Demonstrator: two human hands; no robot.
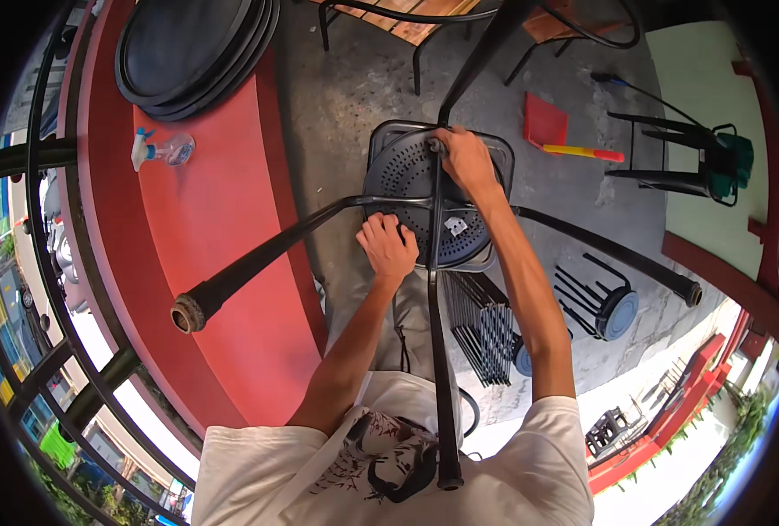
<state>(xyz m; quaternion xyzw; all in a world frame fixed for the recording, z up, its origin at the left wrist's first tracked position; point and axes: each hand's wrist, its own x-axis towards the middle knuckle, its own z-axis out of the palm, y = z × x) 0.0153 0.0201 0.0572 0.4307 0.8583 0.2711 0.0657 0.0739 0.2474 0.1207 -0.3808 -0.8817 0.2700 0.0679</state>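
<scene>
The upturned chair [433,197] has a perforated dark plastic seat, matt, on black painted metal tube legs with a dull sheen. The red surface [205,228] looks smooth and semi-matt. The floor [354,79] is rough grey concrete; the spray bottle [166,151] is clear plastic.

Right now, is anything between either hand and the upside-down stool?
No. Both hands are already on the upturned black stool: the left hand rests on its perforated seat underside, and the right hand is at the leg junction near the rim.

Bright daylight, perhaps overexposed fisheye rim
</scene>
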